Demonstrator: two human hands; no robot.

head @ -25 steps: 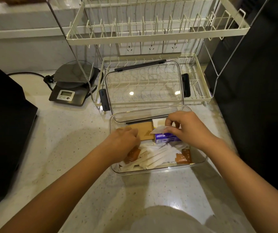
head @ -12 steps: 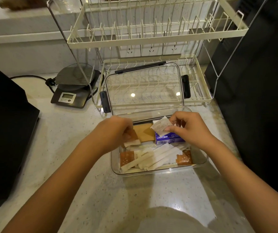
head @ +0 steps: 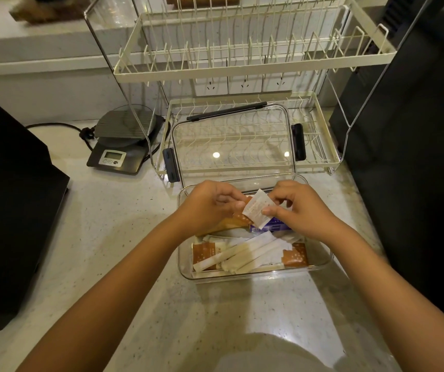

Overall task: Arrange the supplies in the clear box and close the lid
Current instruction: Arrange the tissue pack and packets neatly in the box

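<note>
The clear box (head: 186,269) stands open on the counter, holding several white stick packets (head: 245,253), orange sachets (head: 204,253) and a purple box (head: 272,226). Its clear lid (head: 231,143) with dark latches leans on the lower rack behind it. My right hand (head: 293,208) pinches a small white packet (head: 257,208) above the box's far half. My left hand (head: 213,202) is closed on an orange sachet (head: 238,220), its fingertips meeting the white packet.
A cream two-tier dish rack (head: 242,71) stands behind the box. A kitchen scale (head: 119,149) sits to the left with a black cable. A black appliance (head: 8,210) fills the left side and a dark cabinet (head: 417,130) the right.
My left hand rose out of the box with an orange sachet and moved right. Both hands have come together over the box's far half around the white packet.
</note>
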